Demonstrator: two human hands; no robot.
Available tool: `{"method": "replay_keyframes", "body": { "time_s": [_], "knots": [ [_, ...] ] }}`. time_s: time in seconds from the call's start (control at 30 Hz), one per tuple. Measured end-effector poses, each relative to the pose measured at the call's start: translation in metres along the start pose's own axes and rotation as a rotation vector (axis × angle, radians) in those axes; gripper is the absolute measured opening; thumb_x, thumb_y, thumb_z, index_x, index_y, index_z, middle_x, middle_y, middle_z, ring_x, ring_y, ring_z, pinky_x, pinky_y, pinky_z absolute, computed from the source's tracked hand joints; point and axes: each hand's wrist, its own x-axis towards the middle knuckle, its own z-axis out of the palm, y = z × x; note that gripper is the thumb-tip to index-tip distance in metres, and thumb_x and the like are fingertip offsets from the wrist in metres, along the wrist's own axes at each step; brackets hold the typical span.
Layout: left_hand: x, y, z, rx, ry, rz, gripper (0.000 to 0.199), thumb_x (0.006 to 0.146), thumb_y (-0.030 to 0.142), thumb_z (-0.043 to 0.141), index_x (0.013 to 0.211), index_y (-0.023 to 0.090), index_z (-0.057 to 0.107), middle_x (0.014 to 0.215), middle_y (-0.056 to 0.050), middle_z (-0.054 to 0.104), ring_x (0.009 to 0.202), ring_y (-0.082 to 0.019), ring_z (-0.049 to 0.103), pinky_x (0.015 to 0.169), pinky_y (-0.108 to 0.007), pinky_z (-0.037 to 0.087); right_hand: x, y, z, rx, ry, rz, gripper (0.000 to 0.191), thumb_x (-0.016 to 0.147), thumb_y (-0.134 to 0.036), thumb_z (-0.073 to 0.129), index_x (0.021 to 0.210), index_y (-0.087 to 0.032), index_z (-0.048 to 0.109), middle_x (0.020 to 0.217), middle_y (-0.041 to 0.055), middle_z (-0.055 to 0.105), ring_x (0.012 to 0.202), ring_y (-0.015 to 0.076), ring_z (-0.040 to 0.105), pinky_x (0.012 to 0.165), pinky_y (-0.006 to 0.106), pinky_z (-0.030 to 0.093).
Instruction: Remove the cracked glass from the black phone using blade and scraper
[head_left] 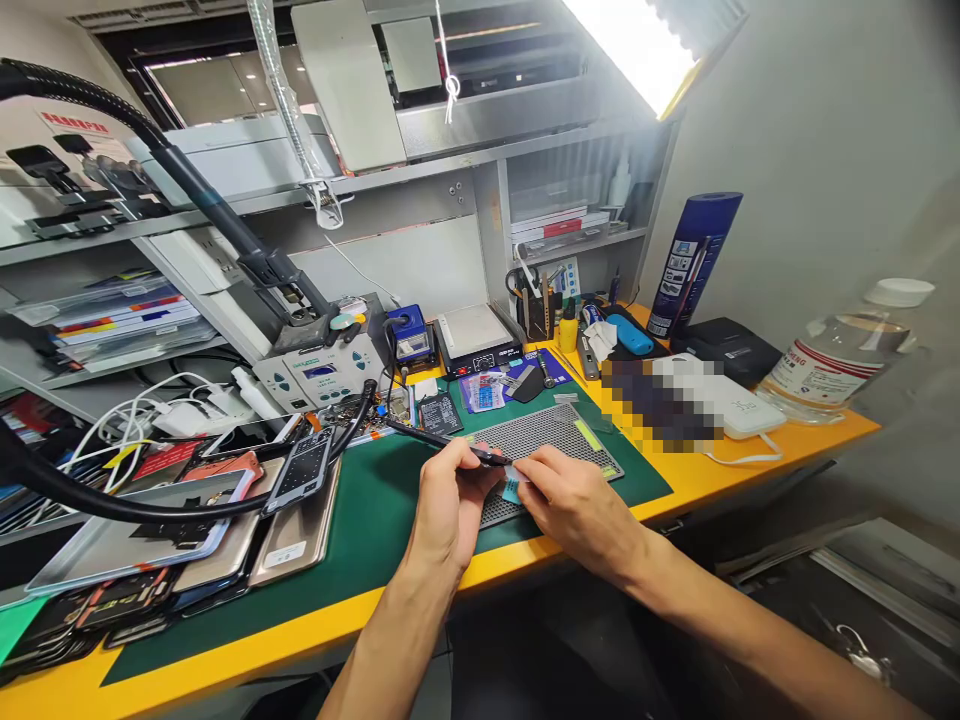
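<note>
My left hand (452,505) is closed, thumb and fingers round a slim black piece (491,458) seen edge-on; its exact kind cannot be made out. My right hand (574,505) pinches at the right end of that piece, with its fingertips close to my left fingers. A small clear film with a light-blue tab (511,490) shows beneath the right fingertips. Both hands are above a grey perforated mat (551,440) with yellow-green strips, lying on the green work mat (360,565). A dark slim stick (420,434) lies just left of my left hand.
Stacked phones and trays (296,525) fill the left side, with a black flexible hose (150,510) arching over them. A rework station (322,370), a flat heating plate (474,335) and a battery (440,413) stand behind. At right are a white power bank (720,395) and a large bottle (832,360).
</note>
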Motion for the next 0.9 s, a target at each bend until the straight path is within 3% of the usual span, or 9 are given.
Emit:
{"method": "replay_keyframes", "body": {
  "time_s": [0.2, 0.33, 0.5, 0.6, 0.67, 0.73, 0.8, 0.83, 0.9],
  "knots": [
    [-0.002, 0.005, 0.005, -0.031, -0.041, -0.077, 0.005, 0.062, 0.013, 0.056, 0.06, 0.018, 0.055, 0.068, -0.002, 0.061, 0.069, -0.016, 0.061, 0.079, -0.037, 0.059, 0.017, 0.004, -0.026, 0.117, -0.123, 0.131, 0.013, 0.09, -0.015, 0.057, 0.08, -0.017, 0.066, 0.074, 0.0036, 0.064, 0.063, 0.0156, 0.056, 0.06, 0.028, 0.039],
    [0.001, 0.012, 0.013, -0.008, -0.046, -0.117, 0.006, 0.068, 0.015, 0.061, 0.064, 0.017, 0.058, 0.068, -0.001, 0.062, 0.068, -0.014, 0.061, 0.086, -0.039, 0.058, 0.033, 0.008, -0.045, 0.213, -0.224, 0.177, 0.019, 0.09, -0.017, 0.055, 0.072, -0.018, 0.061, 0.067, 0.0012, 0.061, 0.059, 0.0137, 0.049, 0.057, 0.028, 0.031],
    [0.003, 0.014, 0.011, 0.149, -0.068, -0.086, 0.013, 0.071, 0.026, 0.069, 0.08, 0.018, 0.063, 0.083, -0.003, 0.069, 0.076, -0.015, 0.066, 0.088, -0.037, 0.057, 0.044, 0.02, -0.046, 0.399, -0.331, 0.236, 0.025, 0.091, -0.024, 0.05, 0.068, -0.018, 0.059, 0.062, -0.0006, 0.06, 0.058, 0.0133, 0.052, 0.053, 0.026, 0.032],
    [-0.008, 0.01, -0.003, 0.382, -0.093, -0.037, 0.018, 0.073, 0.033, 0.07, 0.077, 0.018, 0.063, 0.083, -0.008, 0.069, 0.081, -0.023, 0.069, 0.083, -0.046, 0.059, 0.049, 0.032, -0.04, 0.538, -0.406, 0.326, 0.027, 0.091, -0.032, 0.05, 0.069, -0.018, 0.059, 0.061, -0.0004, 0.062, 0.056, 0.0141, 0.059, 0.049, 0.023, 0.039],
    [-0.016, 0.012, -0.015, 0.591, -0.106, 0.04, 0.026, 0.071, 0.035, 0.075, 0.085, 0.016, 0.067, 0.086, -0.013, 0.069, 0.088, -0.033, 0.069, 0.083, -0.055, 0.057, 0.053, 0.04, -0.038, 0.619, -0.454, 0.382, 0.027, 0.088, -0.034, 0.052, 0.068, -0.018, 0.059, 0.06, 0.0007, 0.064, 0.056, 0.0152, 0.063, 0.05, 0.023, 0.045],
    [-0.015, 0.021, -0.025, 0.787, -0.116, 0.225, 0.049, 0.064, 0.031, 0.083, 0.109, 0.017, 0.068, 0.105, -0.015, 0.069, 0.112, -0.037, 0.062, 0.104, -0.058, 0.045, 0.058, 0.047, -0.039, 0.687, -0.496, 0.431, 0.024, 0.086, -0.033, 0.056, 0.07, -0.017, 0.062, 0.061, 0.0025, 0.067, 0.058, 0.0164, 0.067, 0.052, 0.024, 0.051],
    [0.0, 0.036, -0.032, 0.937, -0.207, 0.42, 0.073, 0.055, 0.021, 0.086, 0.125, 0.025, 0.064, 0.14, -0.01, 0.057, 0.143, -0.034, 0.038, 0.124, -0.048, 0.022, 0.062, 0.052, -0.04, 0.74, -0.53, 0.47, 0.02, 0.083, -0.032, 0.059, 0.074, -0.016, 0.066, 0.064, 0.004, 0.07, 0.06, 0.0178, 0.07, 0.054, 0.025, 0.054],
    [0.012, 0.044, -0.034, 1.006, -0.272, 0.487, 0.08, 0.049, 0.017, 0.087, 0.125, 0.026, 0.065, 0.147, -0.008, 0.052, 0.148, -0.033, 0.03, 0.126, -0.043, 0.015, 0.065, 0.054, -0.042, 0.761, -0.545, 0.487, 0.018, 0.082, -0.031, 0.061, 0.075, -0.015, 0.067, 0.065, 0.0044, 0.071, 0.061, 0.0184, 0.071, 0.055, 0.025, 0.055],
    [0.041, 0.058, -0.037, 1.136, -0.389, 0.569, 0.081, 0.043, 0.013, 0.087, 0.121, 0.025, 0.067, 0.143, -0.009, 0.056, 0.146, -0.035, 0.034, 0.126, -0.042, 0.015, 0.07, 0.057, -0.045, 0.792, -0.566, 0.518, 0.018, 0.08, -0.031, 0.064, 0.075, -0.015, 0.069, 0.066, 0.0047, 0.071, 0.062, 0.019, 0.071, 0.055, 0.025, 0.056]
  ]
}}
